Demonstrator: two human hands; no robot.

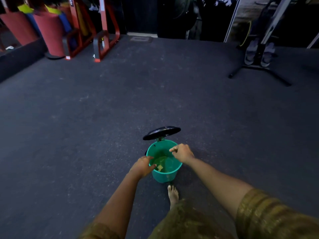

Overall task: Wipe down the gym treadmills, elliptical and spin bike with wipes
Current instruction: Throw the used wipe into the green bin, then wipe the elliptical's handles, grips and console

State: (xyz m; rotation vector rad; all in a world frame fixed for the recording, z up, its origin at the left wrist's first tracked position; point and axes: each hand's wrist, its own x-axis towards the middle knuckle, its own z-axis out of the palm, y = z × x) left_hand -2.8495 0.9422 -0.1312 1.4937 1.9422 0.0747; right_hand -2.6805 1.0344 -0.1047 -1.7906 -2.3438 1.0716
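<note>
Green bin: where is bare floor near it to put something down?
Wide bare floor lies left of the bin, up to the red racks, and right of it, before the black stand. Crowded: left hand and right hand over it, foot at its near side.

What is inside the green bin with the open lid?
Inside the green bin lies crumpled pale material, probably used wipes; blur hides detail. The left hand and right hand cover parts of the opening, so the rest of the bottom is unseen.

Bin (164, 177) contents blurry, can't ID; left hand (142, 167) fingertips hidden past rim; right hand (183, 153) grip unclear.
</note>
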